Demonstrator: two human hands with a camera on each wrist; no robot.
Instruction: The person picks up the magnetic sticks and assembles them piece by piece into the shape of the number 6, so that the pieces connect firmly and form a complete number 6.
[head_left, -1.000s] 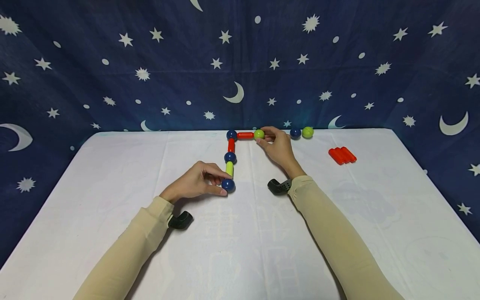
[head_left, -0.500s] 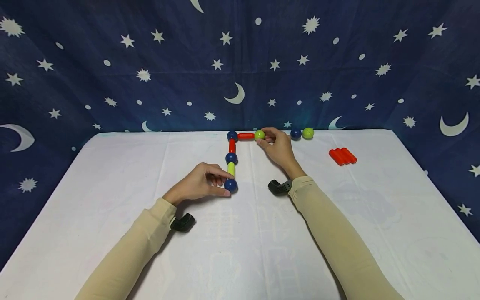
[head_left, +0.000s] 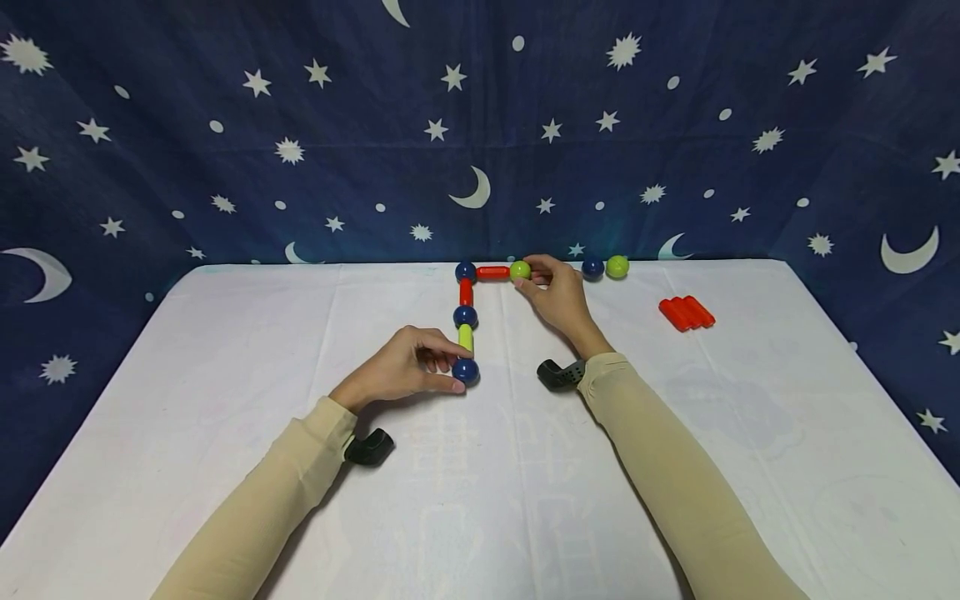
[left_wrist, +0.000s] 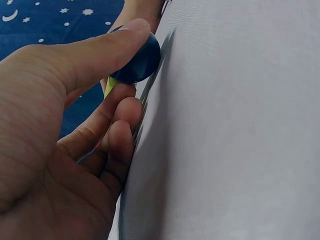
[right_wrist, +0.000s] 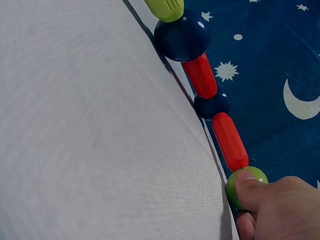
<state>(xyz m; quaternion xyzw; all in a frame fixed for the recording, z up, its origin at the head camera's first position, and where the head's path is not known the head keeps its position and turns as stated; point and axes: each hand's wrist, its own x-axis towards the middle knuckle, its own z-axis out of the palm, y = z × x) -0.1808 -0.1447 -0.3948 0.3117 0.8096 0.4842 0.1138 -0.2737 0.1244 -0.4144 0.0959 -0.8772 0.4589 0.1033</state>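
Note:
An L-shaped chain of balls and rods lies on the white table [head_left: 247, 500]. My left hand [head_left: 405, 364] pinches the near-end blue ball [head_left: 466, 372] between thumb and forefinger; the left wrist view shows this blue ball [left_wrist: 144, 61] close up. From there run a yellow-green rod [head_left: 466, 337], a blue ball [head_left: 465, 317], a red rod [head_left: 467, 292] and the corner blue ball [head_left: 466, 272]. Another red rod [head_left: 492, 273] leads right to a green ball [head_left: 520, 270]. My right hand [head_left: 562, 302] pinches that green ball [right_wrist: 230, 192], thumb on top in the right wrist view.
Right of my right hand, a loose blue ball [head_left: 592, 268] and a green ball [head_left: 617, 267] sit side by side at the table's back edge. Several red rods [head_left: 687, 313] lie together farther right. A dark blue star-patterned cloth [head_left: 337, 167] hangs behind the table.
My left hand has shifted slightly right with the near-end blue ball. The yellow-green rod has swung with it, so that side of the chain is straighter. My right hand stays on the green ball.

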